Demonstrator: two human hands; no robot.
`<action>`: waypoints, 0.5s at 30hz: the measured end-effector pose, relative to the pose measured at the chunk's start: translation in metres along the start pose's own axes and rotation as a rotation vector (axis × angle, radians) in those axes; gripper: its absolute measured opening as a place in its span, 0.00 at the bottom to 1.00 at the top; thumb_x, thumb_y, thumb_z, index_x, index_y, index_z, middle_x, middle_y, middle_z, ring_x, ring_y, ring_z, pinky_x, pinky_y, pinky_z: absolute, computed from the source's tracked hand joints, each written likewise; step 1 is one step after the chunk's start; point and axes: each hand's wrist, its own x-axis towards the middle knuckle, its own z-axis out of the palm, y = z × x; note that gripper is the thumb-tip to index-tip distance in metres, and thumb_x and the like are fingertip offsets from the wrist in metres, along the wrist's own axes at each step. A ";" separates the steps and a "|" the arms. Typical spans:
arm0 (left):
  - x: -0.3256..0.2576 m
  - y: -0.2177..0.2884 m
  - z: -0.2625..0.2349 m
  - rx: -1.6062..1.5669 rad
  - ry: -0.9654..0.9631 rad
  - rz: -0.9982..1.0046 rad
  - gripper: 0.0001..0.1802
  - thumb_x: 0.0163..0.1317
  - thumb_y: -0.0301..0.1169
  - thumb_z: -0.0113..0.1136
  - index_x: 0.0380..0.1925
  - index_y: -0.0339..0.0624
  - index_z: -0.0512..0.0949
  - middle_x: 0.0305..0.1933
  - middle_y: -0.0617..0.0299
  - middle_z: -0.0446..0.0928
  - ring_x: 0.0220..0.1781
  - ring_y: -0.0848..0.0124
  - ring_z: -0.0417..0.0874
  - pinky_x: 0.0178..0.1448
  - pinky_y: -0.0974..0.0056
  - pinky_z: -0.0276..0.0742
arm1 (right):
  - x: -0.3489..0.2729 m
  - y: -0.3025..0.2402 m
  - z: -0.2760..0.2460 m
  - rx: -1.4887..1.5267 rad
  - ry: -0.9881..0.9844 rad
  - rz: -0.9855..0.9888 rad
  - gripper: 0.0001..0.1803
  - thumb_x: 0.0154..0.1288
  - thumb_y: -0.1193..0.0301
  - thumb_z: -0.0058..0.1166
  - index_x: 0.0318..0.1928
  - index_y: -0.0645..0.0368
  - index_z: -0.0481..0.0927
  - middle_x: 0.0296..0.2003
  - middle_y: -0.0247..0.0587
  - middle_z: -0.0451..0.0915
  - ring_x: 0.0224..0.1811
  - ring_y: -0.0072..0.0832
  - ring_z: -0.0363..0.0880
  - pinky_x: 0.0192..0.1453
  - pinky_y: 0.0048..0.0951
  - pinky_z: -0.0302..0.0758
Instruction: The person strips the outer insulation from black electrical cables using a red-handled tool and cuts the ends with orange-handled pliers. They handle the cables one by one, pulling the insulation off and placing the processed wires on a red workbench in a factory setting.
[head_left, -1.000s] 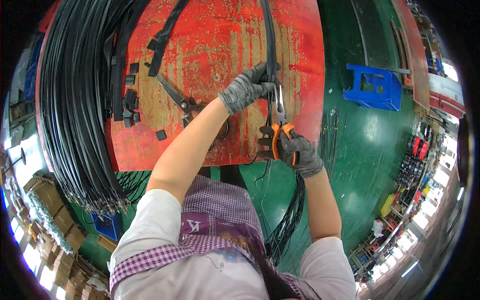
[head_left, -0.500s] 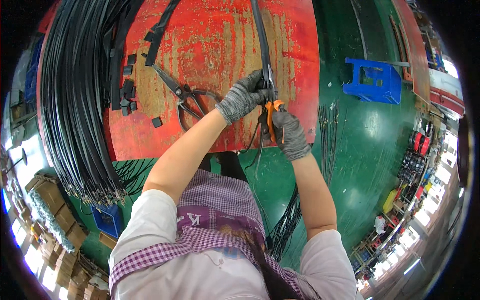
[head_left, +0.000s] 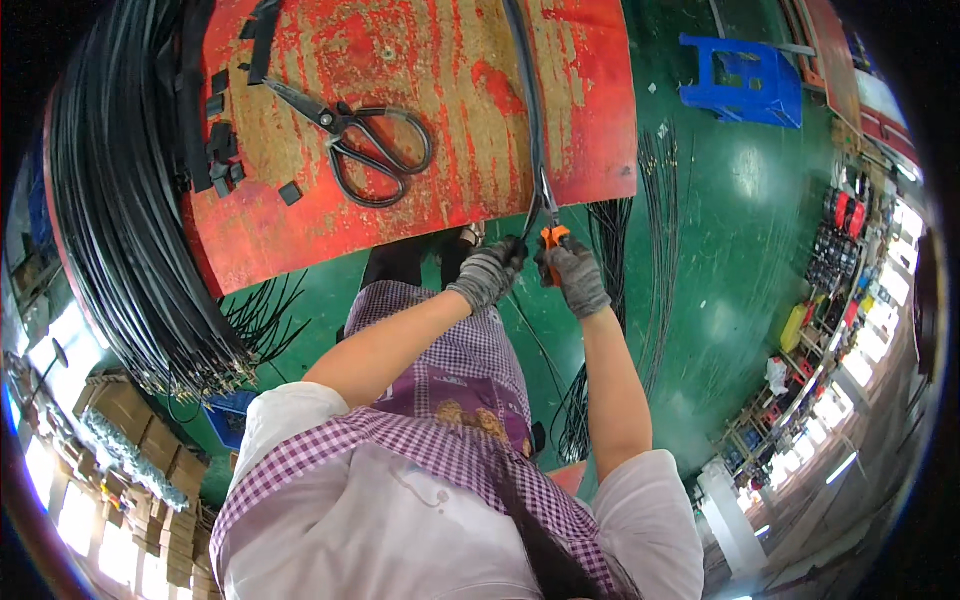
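My right hand (head_left: 575,275), in a grey knit glove, is closed around the handles of orange-handled scissors (head_left: 555,236). Their blades point away from me along a long black sleeve (head_left: 533,110). The sleeve runs down the table and over its near edge, with thinner dark cables below. Beside the right hand, my gloved left hand (head_left: 490,272) is closed on the sleeve's near end, just off the table's edge. The fingertips partly hide what they grip. Large black-handled shears (head_left: 350,140) lie partly spread on the worn red table (head_left: 450,130), away from both hands.
A thick bundle of black cables (head_left: 125,230) hangs over the table's left side. Small cut black pieces (head_left: 222,140) lie near it. More cables (head_left: 660,220) hang or lie at the right. A blue plastic stool (head_left: 745,85) stands on the green floor (head_left: 720,250).
Both hands have moved toward me, past the table's near edge, with the scissors and sleeve end. The head view has shifted, so the whole black-handled shears now show.
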 end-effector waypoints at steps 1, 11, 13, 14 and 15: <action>-0.003 -0.006 0.000 0.057 0.064 0.020 0.14 0.56 0.32 0.47 0.41 0.39 0.70 0.40 0.52 0.73 0.41 0.60 0.74 0.44 0.62 0.68 | 0.007 0.008 0.003 0.013 0.012 -0.053 0.08 0.54 0.71 0.45 0.34 0.61 0.70 0.22 0.33 0.71 0.21 0.22 0.67 0.23 0.23 0.66; -0.014 -0.012 0.002 0.113 0.129 -0.124 0.24 0.50 0.37 0.52 0.47 0.39 0.66 0.45 0.48 0.70 0.48 0.56 0.70 0.48 0.61 0.67 | 0.019 -0.006 0.029 0.152 0.210 -0.026 0.07 0.51 0.71 0.46 0.28 0.62 0.71 0.18 0.34 0.70 0.16 0.23 0.65 0.20 0.24 0.63; -0.024 -0.022 0.017 0.246 0.309 -0.132 0.29 0.47 0.39 0.55 0.50 0.40 0.63 0.50 0.47 0.65 0.51 0.55 0.67 0.52 0.60 0.65 | 0.030 0.012 0.019 0.026 0.200 -0.113 0.07 0.50 0.70 0.46 0.27 0.62 0.71 0.17 0.33 0.69 0.15 0.23 0.66 0.18 0.24 0.63; -0.028 -0.031 0.025 0.313 0.408 -0.138 0.31 0.46 0.40 0.56 0.51 0.40 0.62 0.52 0.46 0.63 0.53 0.55 0.65 0.53 0.59 0.63 | 0.034 0.015 0.018 -0.039 0.189 -0.161 0.07 0.50 0.69 0.46 0.26 0.61 0.71 0.16 0.33 0.69 0.15 0.23 0.66 0.17 0.24 0.63; -0.028 -0.051 0.041 0.356 0.454 -0.194 0.37 0.41 0.43 0.59 0.52 0.40 0.59 0.56 0.46 0.58 0.56 0.54 0.61 0.57 0.59 0.60 | 0.034 0.017 0.017 0.012 0.191 -0.118 0.08 0.50 0.68 0.45 0.25 0.61 0.70 0.16 0.34 0.68 0.15 0.23 0.67 0.15 0.24 0.64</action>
